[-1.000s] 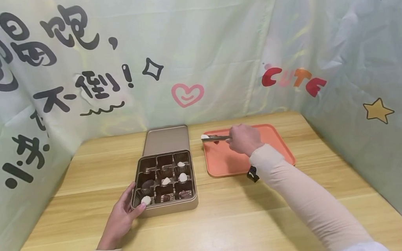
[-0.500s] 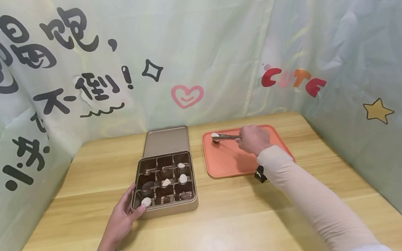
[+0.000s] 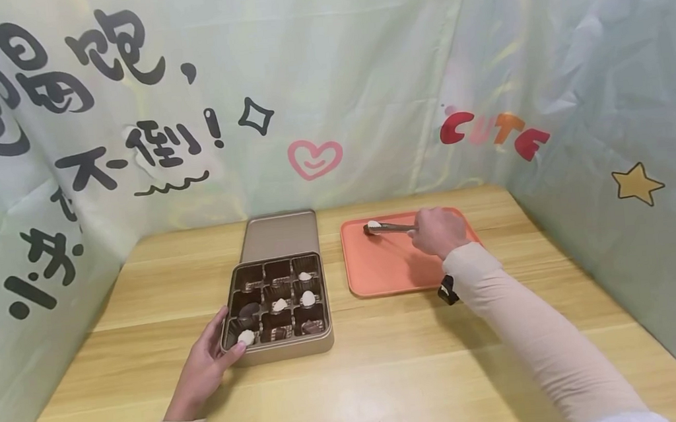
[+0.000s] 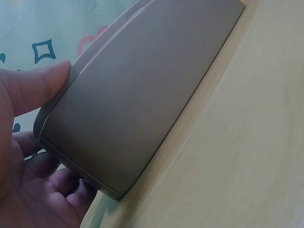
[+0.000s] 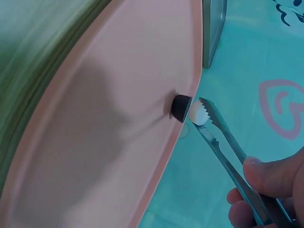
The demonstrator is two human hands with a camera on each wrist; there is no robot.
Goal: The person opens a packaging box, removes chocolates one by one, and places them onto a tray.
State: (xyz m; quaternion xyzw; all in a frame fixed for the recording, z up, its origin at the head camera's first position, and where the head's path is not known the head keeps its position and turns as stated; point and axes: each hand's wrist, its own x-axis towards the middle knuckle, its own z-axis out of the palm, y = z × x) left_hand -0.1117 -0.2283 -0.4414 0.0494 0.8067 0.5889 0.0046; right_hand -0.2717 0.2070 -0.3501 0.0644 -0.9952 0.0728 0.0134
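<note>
My left hand (image 3: pixel 204 364) grips the near left corner of a brown chocolate tin (image 3: pixel 289 353), thumb on the rim and fingers around the side. The tin's dark divider has several compartments, some with white balls or dark chocolates in them. My right hand (image 3: pixel 439 231) holds metal tongs (image 3: pixel 395 227) over the orange tray (image 3: pixel 378 271). Between the serrated tong tips is a white ball (image 5: pixel 198 114), right at the mouth of a small dark paper cup (image 5: pixel 180 107) on the tray. In the left wrist view the tin's side wall (image 4: pixel 137 90) fills the middle.
The tin's lid (image 3: pixel 280 235) lies flat behind the tin, left of the tray. All stand on a wooden table (image 3: pixel 352 395). Printed cloth (image 3: pixel 364 89) hangs behind and along both sides.
My right hand has moved to the right with the tongs and the white ball, from the tray's left edge to the dark cup. The left hand and tin stay put.
</note>
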